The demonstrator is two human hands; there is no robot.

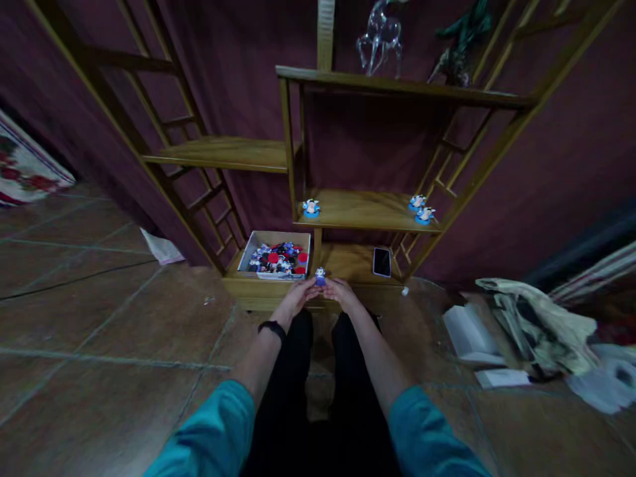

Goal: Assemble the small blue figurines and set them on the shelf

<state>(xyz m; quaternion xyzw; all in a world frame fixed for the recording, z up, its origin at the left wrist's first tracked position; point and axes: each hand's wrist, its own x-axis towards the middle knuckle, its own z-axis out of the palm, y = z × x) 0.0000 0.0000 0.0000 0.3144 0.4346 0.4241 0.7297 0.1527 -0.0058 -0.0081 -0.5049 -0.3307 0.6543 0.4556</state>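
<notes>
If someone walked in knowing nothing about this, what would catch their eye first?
Probably the small purple-based figurine, held between the left hand and right hand at the shelf unit's lower front. Next, the open box to its left, crowded with colourful pieces. Higher up, a clear horse-like ornament stands out against the dark red backdrop.

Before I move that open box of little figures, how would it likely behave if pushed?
The open box would probably slide rather than tip, being low and wide. Its thin walls suggest some flex when gripped. The loose, jumbled figures inside would likely shift and rattle.
</notes>
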